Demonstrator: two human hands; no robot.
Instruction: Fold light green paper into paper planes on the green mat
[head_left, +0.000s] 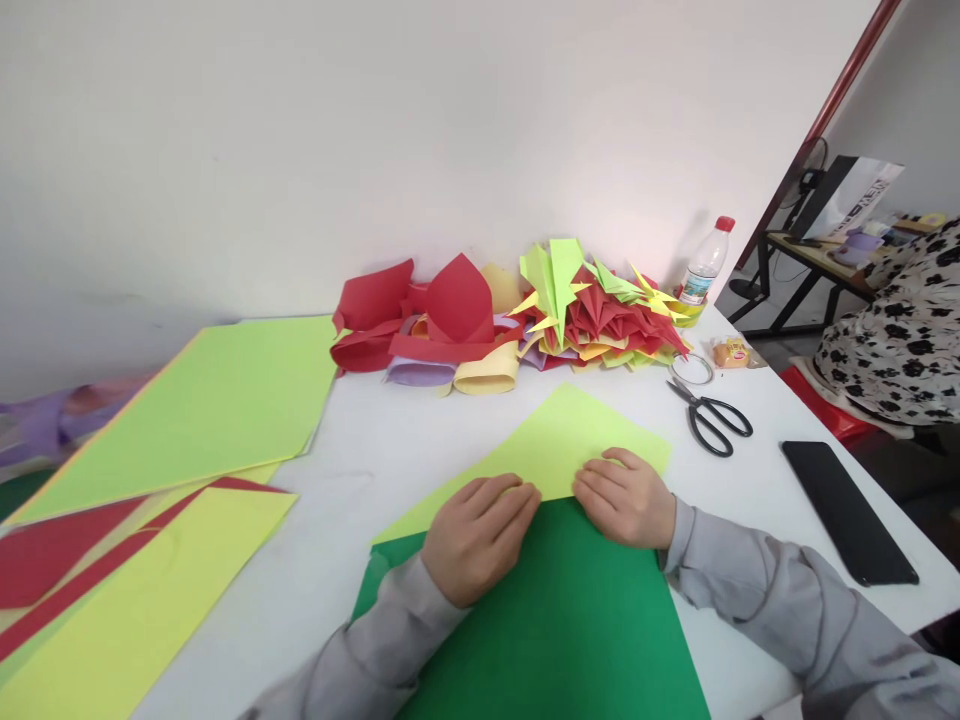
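Note:
A lime-green paper sheet (559, 440) lies folded on the white table (390, 440), on top of a dark green sheet (570, 620). My left hand (480, 535) rests on the near edge of the lime sheet, fingers curled and pressing down on the fold. Beside it my right hand (626, 497) presses the same edge, its fingers bent onto the paper. Both wrists are in grey sleeves.
Stacks of lime (210, 400), yellow (142, 600) and red (45, 550) sheets lie at the left. Folded paper shapes (517, 320) are piled by the wall. Scissors (712, 415), a tape ring (691, 368), a bottle (706, 262) and a black phone (847, 510) lie at the right. A person in a patterned top (892, 340) sits beyond.

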